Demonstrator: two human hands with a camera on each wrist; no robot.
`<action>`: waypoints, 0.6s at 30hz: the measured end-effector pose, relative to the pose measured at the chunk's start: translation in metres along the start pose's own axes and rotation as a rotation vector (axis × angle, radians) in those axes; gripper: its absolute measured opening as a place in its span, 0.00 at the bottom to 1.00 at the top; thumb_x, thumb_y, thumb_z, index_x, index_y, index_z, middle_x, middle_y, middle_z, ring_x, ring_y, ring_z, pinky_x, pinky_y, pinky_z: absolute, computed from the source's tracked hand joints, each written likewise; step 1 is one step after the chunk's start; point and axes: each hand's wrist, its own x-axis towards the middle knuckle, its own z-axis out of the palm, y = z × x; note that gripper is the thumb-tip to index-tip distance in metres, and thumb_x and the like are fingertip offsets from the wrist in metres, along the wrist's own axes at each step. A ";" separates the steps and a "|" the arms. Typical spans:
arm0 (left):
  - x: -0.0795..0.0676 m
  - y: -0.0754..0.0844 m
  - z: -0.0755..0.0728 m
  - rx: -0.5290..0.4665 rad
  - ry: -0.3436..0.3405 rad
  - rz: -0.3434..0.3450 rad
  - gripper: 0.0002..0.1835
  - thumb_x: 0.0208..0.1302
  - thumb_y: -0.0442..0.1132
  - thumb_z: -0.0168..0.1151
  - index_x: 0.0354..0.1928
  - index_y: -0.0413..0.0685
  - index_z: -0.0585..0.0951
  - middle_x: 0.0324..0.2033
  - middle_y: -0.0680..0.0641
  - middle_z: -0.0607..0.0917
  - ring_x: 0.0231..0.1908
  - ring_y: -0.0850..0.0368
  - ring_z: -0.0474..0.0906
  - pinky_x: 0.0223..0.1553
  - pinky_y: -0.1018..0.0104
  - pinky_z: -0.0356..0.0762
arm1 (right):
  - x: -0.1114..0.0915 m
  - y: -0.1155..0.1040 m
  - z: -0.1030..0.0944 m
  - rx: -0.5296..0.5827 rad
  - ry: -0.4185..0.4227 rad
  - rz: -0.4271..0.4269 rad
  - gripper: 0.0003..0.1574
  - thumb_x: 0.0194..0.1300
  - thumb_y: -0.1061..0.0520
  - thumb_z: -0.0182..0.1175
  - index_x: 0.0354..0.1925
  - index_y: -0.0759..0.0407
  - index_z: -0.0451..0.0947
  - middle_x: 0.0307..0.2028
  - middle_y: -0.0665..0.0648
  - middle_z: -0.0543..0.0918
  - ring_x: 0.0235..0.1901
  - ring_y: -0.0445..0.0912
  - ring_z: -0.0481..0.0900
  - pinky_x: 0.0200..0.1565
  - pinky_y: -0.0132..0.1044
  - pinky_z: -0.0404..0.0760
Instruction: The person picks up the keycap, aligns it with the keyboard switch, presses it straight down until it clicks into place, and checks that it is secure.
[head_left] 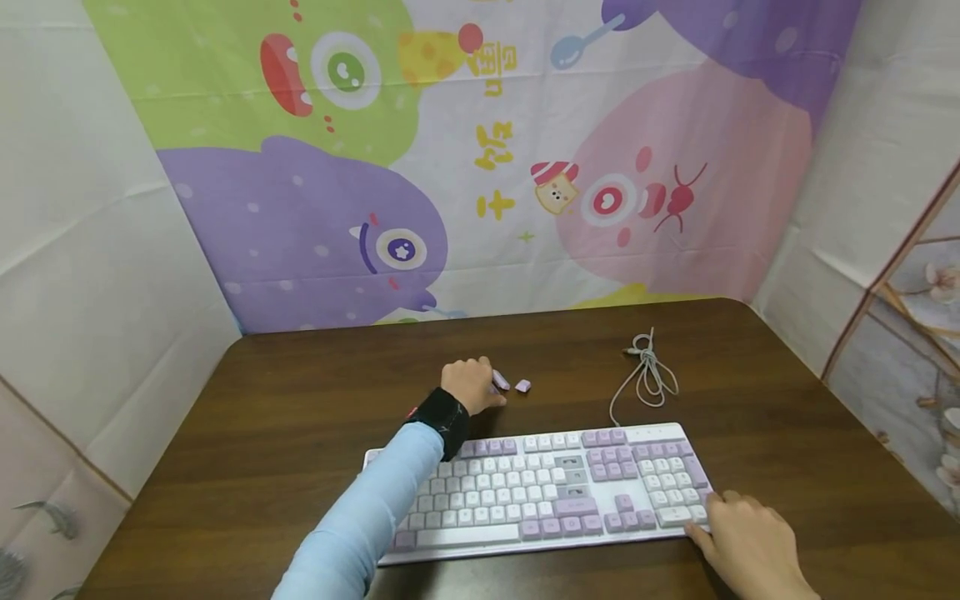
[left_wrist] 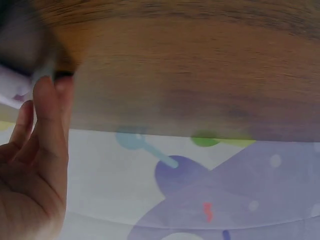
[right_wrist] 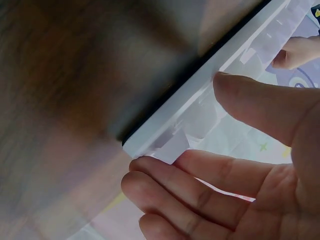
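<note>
A white and lilac keyboard (head_left: 480, 537) lies on the table, with grey spots among the keys near its middle right. Beyond its back edge my left hand (head_left: 468, 385) reaches down, fingertips and thumb around a small pale keycap that is mostly hidden and blurred. Right beside those fingers is a lilac keycap (head_left: 501, 380), and a smaller lilac keycap (head_left: 523, 386) lies a little further right. My right hand (head_left: 750, 537) grips the keyboard's front right corner. In the right wrist view the thumb (right_wrist: 255, 97) is at the front edge and the fingers bend at the right end.
A tied grey cable (head_left: 651, 379) lies behind the keyboard at the right. The brown wooden table (head_left: 300, 417) meets a cartoon-printed cloth (head_left: 510, 275) at the back. Pale hangings (head_left: 112, 208) stand at both sides.
</note>
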 end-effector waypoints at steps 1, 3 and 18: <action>0.001 -0.001 0.002 0.000 -0.001 -0.007 0.31 0.42 0.65 0.68 0.35 0.44 0.79 0.31 0.43 0.86 0.30 0.47 0.83 0.29 0.56 0.79 | 0.000 0.000 0.000 0.001 0.000 0.000 0.23 0.41 0.47 0.72 0.21 0.62 0.73 0.18 0.59 0.75 0.19 0.57 0.75 0.21 0.50 0.70; 0.002 -0.003 0.005 0.001 0.011 -0.006 0.30 0.41 0.65 0.68 0.34 0.45 0.82 0.31 0.44 0.86 0.29 0.48 0.83 0.28 0.56 0.79 | -0.001 0.000 0.001 0.004 0.002 -0.001 0.23 0.41 0.47 0.72 0.21 0.62 0.73 0.18 0.59 0.75 0.19 0.57 0.75 0.22 0.50 0.70; -0.007 -0.014 -0.004 -0.223 -0.136 -0.003 0.09 0.45 0.42 0.70 0.24 0.48 0.80 0.28 0.48 0.84 0.32 0.47 0.81 0.29 0.55 0.77 | 0.000 0.001 0.003 -0.003 0.041 -0.015 0.24 0.39 0.48 0.73 0.19 0.64 0.73 0.16 0.59 0.73 0.16 0.57 0.73 0.18 0.49 0.68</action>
